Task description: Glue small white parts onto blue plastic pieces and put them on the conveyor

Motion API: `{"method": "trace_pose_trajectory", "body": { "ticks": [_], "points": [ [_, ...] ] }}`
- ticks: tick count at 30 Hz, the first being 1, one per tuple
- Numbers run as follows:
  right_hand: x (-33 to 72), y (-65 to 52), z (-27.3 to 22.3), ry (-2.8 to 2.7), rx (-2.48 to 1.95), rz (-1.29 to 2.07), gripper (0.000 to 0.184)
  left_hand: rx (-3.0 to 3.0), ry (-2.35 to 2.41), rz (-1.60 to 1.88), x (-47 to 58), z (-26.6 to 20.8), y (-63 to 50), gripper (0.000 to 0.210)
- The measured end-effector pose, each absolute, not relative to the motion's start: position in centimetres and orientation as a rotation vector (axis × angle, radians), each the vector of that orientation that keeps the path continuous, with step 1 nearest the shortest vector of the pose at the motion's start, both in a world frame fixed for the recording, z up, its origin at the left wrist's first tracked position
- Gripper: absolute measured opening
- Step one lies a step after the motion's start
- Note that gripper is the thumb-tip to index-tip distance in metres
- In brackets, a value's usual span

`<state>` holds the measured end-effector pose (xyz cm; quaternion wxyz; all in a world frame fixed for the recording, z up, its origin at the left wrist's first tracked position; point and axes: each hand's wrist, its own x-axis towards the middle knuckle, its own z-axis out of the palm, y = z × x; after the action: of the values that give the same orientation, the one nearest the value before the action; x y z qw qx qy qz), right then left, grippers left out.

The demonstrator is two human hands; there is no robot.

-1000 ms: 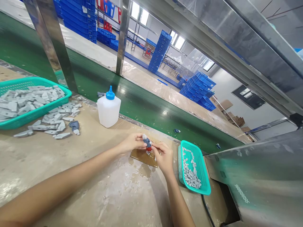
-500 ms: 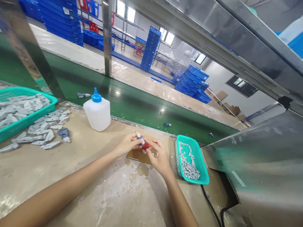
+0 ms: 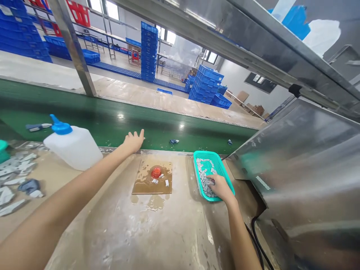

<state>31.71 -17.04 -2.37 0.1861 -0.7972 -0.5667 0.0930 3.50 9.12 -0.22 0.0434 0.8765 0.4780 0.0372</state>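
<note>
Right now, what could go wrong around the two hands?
The left forearm appears close to the bottle and might knock it. The white pieces lie on a wet board, so could slip. The right hand is in the green basket; catching its rim might spill the grey pieces.

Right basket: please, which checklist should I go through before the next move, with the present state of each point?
1. Right hand reaching into right basket: ok.
2. Grey pieces available there: ok, many.
3. Piece gripped by right hand: cannot tell.
4. Left hand free: ok, nothing visible in it.
5. Plate without loose bits: not ok, white bits lie near the red knob.
6. Bottle apart from left arm: cannot tell, they overlap in view.
</note>
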Motion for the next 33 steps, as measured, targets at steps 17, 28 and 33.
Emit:
{"method": "trace_pose_trajectory", "body": {
  "ticks": [17, 28, 33],
  "points": [
    [31.5, -17.4, -2.4, -1.376, -1.996, 0.150, 0.024, 2.449, 1.112, 0.549, 9.6, -0.8, 7.2, 0.036],
    [18.6, -14.4, 2.7, -1.658, -1.356, 0.207, 0.016, 1.018, 0.639, 0.406, 3.5, 2.5, -6.0, 0.027],
    [16.0, -13.7, 3.8, -1.844, -1.165, 0.142, 0.027, 0.752, 0.598, 0.447, 2.3, 2.3, -6.0, 0.034]
  ]
}}
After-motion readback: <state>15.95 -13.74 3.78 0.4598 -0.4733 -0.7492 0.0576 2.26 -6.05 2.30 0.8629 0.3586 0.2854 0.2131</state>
